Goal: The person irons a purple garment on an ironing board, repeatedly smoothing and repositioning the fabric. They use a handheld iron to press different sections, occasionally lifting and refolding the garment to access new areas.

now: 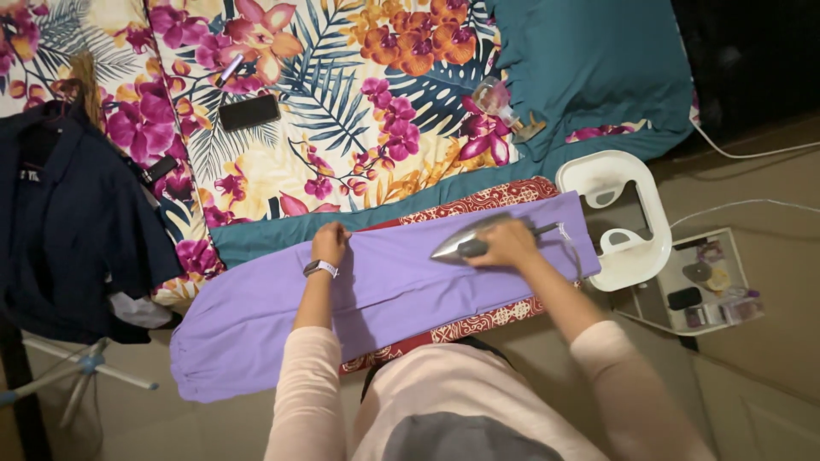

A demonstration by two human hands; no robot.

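left hand (330,242): fingers curled, grip pressed flat on the purple cloth (282,312) near its upper edge, holding nothing; a pale watch (320,268) sits on the wrist.
right hand (506,243): grip clamped around the dark handle of the iron (465,242), knuckles up.
iron: wedge-shaped, with a smooth silvery body, pointed nose towards the left hand, resting on the purple cloth just right of its middle; a thin cord (568,248) trails off its back end.
purple cloth: smooth, matte lilac fabric, spread long and flat across the ironing board (478,323), its rounded left end hanging past the board towards the floor; a straight fold line runs along its length.
ironing board: narrow, covered in red cloth with a fine white pattern, showing above and below the purple cloth.
iron stand (617,218): white glossy plastic, rounded rectangle with cut-outs, just beyond the board's right end.
bed cover (342,102): floral print in magenta, orange and teal leaves, with a plain teal border, lying behind the board.
phone (248,112): flat dark rectangle on the bed cover, well apart from both hands.
dark shirt (68,222): navy, limp, hanging at the left over a drying rack (85,367).
sleeves: soft pale pink knit on both arms.
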